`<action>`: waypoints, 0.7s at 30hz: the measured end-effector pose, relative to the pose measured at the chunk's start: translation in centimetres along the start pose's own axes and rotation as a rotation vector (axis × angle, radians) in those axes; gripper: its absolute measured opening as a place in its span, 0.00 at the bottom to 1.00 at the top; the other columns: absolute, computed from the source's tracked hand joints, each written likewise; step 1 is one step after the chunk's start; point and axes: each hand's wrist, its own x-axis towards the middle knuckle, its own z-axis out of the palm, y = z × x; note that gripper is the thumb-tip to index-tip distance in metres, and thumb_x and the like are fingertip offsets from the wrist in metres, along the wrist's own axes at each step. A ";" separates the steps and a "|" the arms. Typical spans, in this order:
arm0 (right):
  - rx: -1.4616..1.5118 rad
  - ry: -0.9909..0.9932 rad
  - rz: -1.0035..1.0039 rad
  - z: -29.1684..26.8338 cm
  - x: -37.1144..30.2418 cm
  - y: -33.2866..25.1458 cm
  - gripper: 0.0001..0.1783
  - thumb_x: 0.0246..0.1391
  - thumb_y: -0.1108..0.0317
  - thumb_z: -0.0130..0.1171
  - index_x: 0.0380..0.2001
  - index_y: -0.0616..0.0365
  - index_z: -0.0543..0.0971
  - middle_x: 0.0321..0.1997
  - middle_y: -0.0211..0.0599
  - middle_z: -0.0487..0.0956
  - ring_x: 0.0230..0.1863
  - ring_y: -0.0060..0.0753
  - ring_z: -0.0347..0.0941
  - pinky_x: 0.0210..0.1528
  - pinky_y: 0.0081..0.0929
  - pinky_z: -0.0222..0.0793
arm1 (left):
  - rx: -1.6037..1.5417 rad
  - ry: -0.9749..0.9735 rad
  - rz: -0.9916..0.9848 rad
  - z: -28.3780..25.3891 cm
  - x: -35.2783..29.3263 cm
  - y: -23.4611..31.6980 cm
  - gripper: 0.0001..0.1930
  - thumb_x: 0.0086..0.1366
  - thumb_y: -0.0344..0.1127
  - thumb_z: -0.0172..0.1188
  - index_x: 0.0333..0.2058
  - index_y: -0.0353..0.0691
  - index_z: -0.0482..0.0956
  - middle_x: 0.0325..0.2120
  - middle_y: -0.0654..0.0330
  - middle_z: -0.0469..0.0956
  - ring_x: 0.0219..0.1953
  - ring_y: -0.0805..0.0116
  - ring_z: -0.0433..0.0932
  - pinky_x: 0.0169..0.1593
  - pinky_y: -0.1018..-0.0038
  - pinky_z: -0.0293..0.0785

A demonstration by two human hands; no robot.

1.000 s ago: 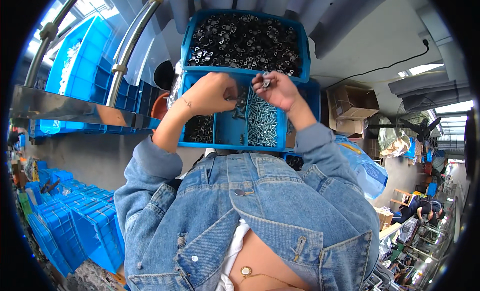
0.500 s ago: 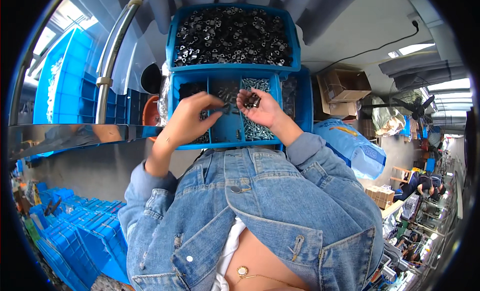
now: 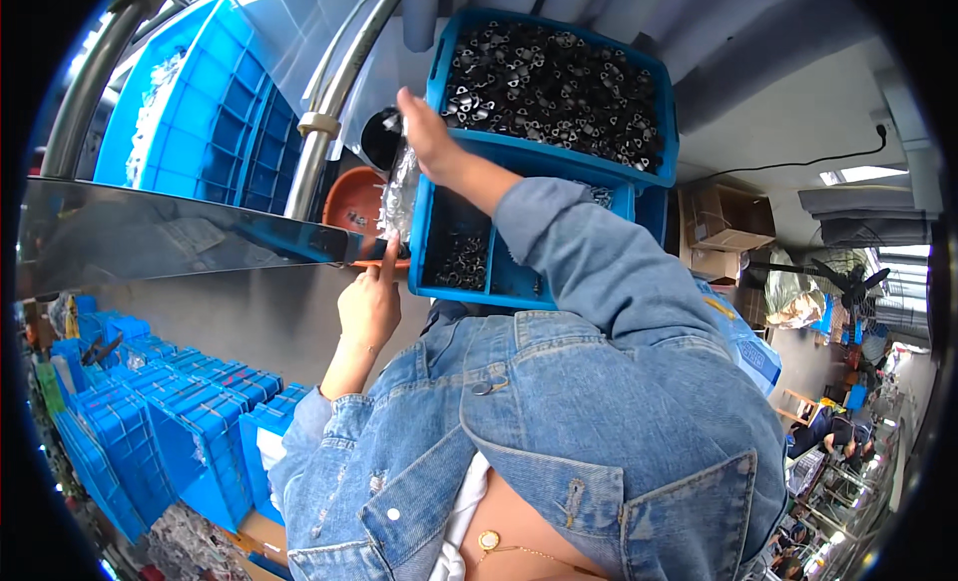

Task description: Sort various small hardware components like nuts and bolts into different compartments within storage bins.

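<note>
My right hand (image 3: 431, 142) reaches across to the left, above a crinkled clear plastic bag (image 3: 401, 194) beside the blue divided bin (image 3: 421, 244). One digit points up; the others are largely hidden, and I see no pieces in that hand. My left hand (image 3: 369, 306) is lower, its index finger stretched up to the bag's near end, by a small dark spot I cannot make out. An orange bowl (image 3: 349, 197) with a few small pieces and a black cup (image 3: 381, 140) stand left of the bag. Small dark metal parts (image 3: 461, 267) lie in the bin's left compartment.
Behind the divided bin a blue crate (image 3: 554, 150) holds many black metal clips. A metal pole (image 3: 317, 147) and a shiny flat metal bar (image 3: 190, 232) stand at the left. Stacked blue crates (image 3: 190, 401) are at lower left, cardboard boxes (image 3: 733, 222) at right.
Both hands have left the divided bin and moved left to the bag and bowl. The dark pieces in my right palm no longer show. The view has swung left.
</note>
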 end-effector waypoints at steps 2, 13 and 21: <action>-0.096 -0.021 0.074 0.9 -2.5 0.3 0.27 0.65 0.50 0.39 0.51 0.64 0.69 0.50 0.34 0.70 0.52 0.24 0.63 0.57 0.24 0.55 | 0.091 -0.106 -0.027 2.4 -0.4 -1.2 0.41 0.53 0.28 0.54 0.65 0.54 0.49 0.26 0.58 0.78 0.28 0.61 0.79 0.29 0.67 0.76; -0.767 0.321 -0.175 -17.2 -18.9 -6.7 0.13 0.54 0.69 0.54 0.41 0.64 0.73 0.45 0.46 0.70 0.47 0.43 0.70 0.50 0.33 0.70 | -0.690 0.413 0.275 3.6 0.0 -1.8 0.22 0.52 0.22 0.53 0.48 0.41 0.75 0.15 0.60 0.70 0.15 0.60 0.69 0.20 0.72 0.66; -1.731 0.248 -0.576 -22.7 -20.0 6.6 0.15 0.48 0.66 0.48 0.32 0.68 0.76 0.41 0.61 0.75 0.44 0.61 0.72 0.53 0.53 0.62 | -0.026 0.162 0.541 3.5 11.2 5.9 0.33 0.52 0.20 0.44 0.60 0.33 0.55 0.60 0.41 0.55 0.62 0.42 0.53 0.65 0.58 0.50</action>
